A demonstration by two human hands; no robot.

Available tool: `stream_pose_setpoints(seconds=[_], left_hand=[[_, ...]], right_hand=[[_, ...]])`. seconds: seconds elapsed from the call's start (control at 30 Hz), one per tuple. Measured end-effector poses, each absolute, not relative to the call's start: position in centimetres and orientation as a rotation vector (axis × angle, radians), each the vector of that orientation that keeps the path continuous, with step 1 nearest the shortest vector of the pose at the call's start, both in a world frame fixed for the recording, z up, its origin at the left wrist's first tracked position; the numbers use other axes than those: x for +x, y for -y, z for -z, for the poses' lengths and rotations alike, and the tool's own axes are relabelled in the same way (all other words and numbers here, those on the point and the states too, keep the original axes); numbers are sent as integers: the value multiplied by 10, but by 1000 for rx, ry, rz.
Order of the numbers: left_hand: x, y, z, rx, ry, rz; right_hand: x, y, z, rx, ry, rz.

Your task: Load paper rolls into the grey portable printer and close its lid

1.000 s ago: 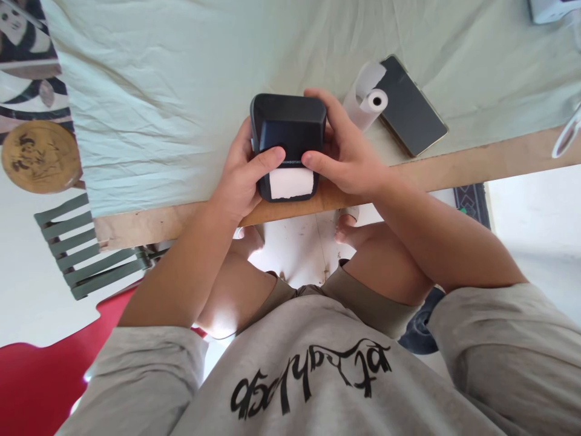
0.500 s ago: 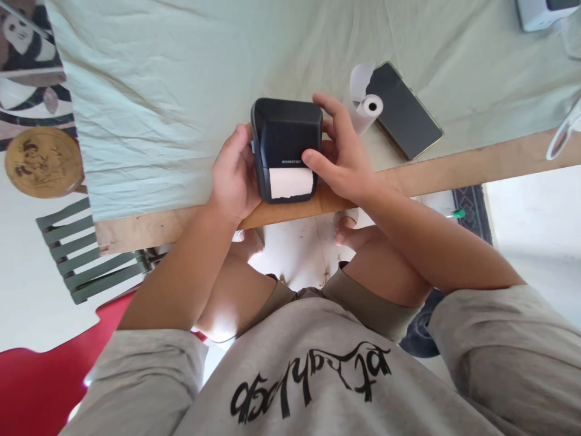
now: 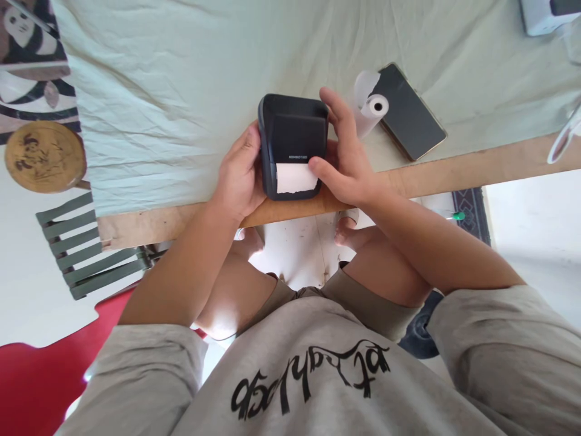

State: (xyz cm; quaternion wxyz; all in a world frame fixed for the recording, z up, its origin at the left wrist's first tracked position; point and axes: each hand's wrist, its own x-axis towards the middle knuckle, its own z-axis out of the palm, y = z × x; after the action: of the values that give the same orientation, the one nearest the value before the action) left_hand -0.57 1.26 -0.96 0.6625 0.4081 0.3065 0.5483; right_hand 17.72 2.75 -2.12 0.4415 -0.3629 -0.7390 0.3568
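Between my two hands, at the front edge of the table, is a black label printer (image 3: pixel 294 130). A strip of white paper (image 3: pixel 296 178) with a torn edge shows at its near end. My left hand (image 3: pixel 240 169) grips the printer's left side, thumb along the edge, other fingers hidden. On the right side, my right hand (image 3: pixel 345 154) holds it, with the thumb at the front corner beside the paper and the index finger at the far corner. Right of that hand lies a partly unrolled white paper roll (image 3: pixel 373 112).
A dark smartphone (image 3: pixel 412 114) lies beside the roll on the pale green cloth (image 3: pixel 181 91). The table's bare wooden edge (image 3: pixel 454 166) runs in front. At the upper right is a white device (image 3: pixel 540 17). A round wooden stool (image 3: pixel 44 156) and a green slatted seat (image 3: pixel 86 248) stand left.
The printer has shifted slightly right and away from me, both hands moving with it. My left thumb now lies lower along the printer's side.
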Motion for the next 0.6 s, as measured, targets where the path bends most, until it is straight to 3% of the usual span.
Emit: stream_pose_setpoints(seconds=[0.6], left_hand=[[-3, -15, 5, 817, -725, -1217]], right_hand=[[185, -26, 6, -955, 1963, -749]])
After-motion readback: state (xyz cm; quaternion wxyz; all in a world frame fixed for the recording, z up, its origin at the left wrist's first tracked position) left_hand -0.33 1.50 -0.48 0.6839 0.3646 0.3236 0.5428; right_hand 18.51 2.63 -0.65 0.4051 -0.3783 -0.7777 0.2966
